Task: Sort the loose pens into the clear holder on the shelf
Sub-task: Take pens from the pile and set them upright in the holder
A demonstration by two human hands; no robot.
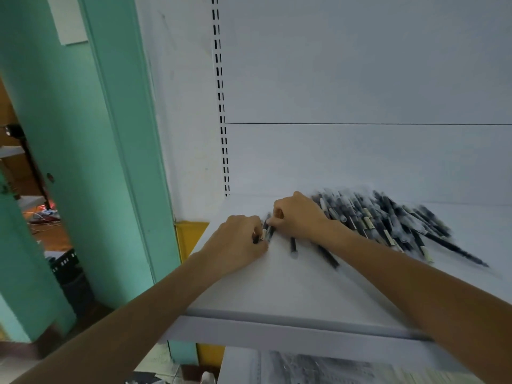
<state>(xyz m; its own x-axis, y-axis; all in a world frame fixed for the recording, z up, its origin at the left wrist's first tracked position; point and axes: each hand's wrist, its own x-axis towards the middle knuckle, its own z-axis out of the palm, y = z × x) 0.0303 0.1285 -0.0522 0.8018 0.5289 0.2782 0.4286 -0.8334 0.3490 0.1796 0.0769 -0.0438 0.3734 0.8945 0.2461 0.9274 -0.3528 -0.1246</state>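
At frame centre the left hand [238, 241] and right hand [299, 217] both pinch a few pens [267, 233] with curled fingers, likely evening them into a bunch beside the pile [388, 220].

Matt white painted metal shelf [291, 286]; glossy dark plastic pens [388, 220]; smooth green painted pillar [119, 162].

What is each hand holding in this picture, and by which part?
Both hold one small bundle of black pens: the left hand grips its near end, and the right hand pinches its far end.
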